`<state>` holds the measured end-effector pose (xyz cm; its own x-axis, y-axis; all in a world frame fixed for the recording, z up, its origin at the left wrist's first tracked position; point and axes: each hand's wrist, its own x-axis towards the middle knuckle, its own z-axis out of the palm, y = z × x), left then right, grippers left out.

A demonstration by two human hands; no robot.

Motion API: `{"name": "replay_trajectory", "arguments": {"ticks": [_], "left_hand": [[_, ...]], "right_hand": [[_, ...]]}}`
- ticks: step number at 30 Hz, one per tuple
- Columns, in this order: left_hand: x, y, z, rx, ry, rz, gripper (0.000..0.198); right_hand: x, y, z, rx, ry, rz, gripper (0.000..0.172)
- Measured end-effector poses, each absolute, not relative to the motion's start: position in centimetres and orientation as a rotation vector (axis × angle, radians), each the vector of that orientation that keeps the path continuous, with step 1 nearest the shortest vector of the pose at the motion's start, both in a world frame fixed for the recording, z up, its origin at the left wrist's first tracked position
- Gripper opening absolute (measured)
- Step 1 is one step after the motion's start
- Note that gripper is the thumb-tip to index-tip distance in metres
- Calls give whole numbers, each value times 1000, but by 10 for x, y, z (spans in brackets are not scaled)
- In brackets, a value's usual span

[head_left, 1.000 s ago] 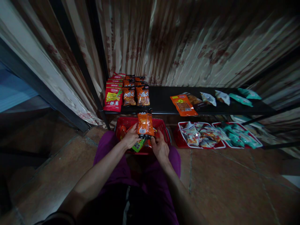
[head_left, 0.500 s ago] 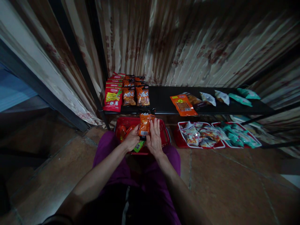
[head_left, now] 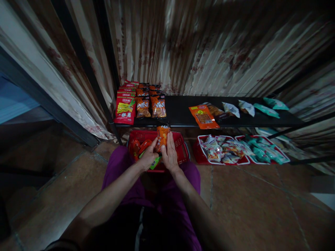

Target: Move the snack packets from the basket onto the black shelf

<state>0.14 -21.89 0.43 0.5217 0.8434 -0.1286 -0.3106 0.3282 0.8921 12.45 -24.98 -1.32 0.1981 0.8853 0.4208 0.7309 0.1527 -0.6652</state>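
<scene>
Between my two hands, above a red basket [head_left: 181,148], is an orange snack bag [head_left: 163,134] with a black top edge. My left hand [head_left: 148,156] grips its lower left side. Along the bag's right side lies my right hand [head_left: 170,153], fingers straight and close together, pressing against it. Inside the basket, orange-red packets [head_left: 144,145] and a green packet [head_left: 154,163] show partly below my left hand. Just beyond, matching orange snack bags [head_left: 158,106] stand in two rows on the black shelf [head_left: 178,111].
Red packets [head_left: 125,109] stand in a row at the shelf's left end. Farther right lie a flat orange packet [head_left: 203,116], white packets [head_left: 230,109] and teal packets [head_left: 266,110]. Below them, red baskets [head_left: 201,153] hold more packets. A dark shelf post [head_left: 86,66] rises at left.
My right hand has shifted slightly left, its thumb now over the bag's lower front. The bag looks narrower, squeezed between both hands. The view has moved a little.
</scene>
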Motion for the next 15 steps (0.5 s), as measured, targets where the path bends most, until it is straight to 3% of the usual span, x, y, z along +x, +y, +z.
{"name": "replay_trajectory", "arguments": {"ticks": [7, 15], "left_hand": [[-1, -225, 14, 998, 737, 800, 75], [-1, -221, 10, 1301, 939, 883, 44]], "right_hand": [[123, -251, -25, -1414, -1123, 746, 71], [114, -252, -19, -1172, -742, 1075, 49]]}}
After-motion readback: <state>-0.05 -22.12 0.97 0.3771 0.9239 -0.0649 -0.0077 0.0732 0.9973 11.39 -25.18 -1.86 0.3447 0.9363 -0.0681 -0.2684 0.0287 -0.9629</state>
